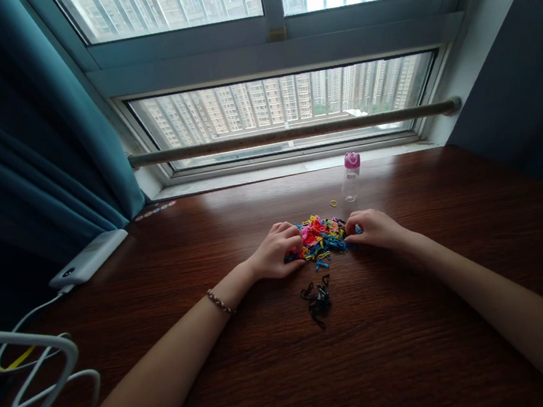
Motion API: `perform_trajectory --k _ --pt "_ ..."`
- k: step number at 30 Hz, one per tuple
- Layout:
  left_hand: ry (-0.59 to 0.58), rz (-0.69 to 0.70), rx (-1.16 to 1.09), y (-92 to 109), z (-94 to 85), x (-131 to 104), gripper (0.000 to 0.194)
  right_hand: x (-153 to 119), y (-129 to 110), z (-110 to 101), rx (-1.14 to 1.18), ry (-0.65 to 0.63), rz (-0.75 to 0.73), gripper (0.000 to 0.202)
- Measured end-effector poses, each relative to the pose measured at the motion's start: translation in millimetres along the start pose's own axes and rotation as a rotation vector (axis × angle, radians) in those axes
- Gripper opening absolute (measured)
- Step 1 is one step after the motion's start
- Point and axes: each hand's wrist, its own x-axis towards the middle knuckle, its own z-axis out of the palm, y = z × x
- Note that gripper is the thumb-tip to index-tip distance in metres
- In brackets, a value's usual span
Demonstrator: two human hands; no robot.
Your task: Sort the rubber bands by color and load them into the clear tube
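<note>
A heap of small coloured bands (pixel 320 235), red, pink, yellow and blue, lies on the brown wooden table. My left hand (pixel 278 251) curves around the heap's left side, its fingers bent and spread from the thumb, with red and dark bands in the gap. At the right edge, my right hand (pixel 373 228) touches the heap with curled fingers and thumb around a few blue bands; whether it grips them is unclear. Nearer the camera is a small separate pile of black bands (pixel 319 301). A single yellow band (pixel 333 203) lies beyond the heap.
A clear bottle with a pink cap (pixel 352 160) stands behind the heap, near the windowsill (pixel 267 176). On the left are a white power strip or box (pixel 90 258), looped white cables (pixel 43 340) and a blue curtain (pixel 28 123). A metal rail (pixel 292 134) crosses the window.
</note>
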Motion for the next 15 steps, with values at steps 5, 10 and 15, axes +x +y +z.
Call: perform_trajectory --k 5,10,15 --pt "0.071 -0.054 0.020 -5.9 7.1 -1.1 0.011 1.5 3.9 2.6 0.091 0.008 0.031 0.011" --pt "0.180 -0.159 -0.049 -16.2 11.8 -1.8 0.015 4.2 5.1 0.0 0.259 0.004 0.124 0.018" --pt "0.282 -0.232 -0.202 -21.5 13.3 -0.3 0.016 5.5 0.0 -6.2 0.523 -0.041 0.202 0.025"
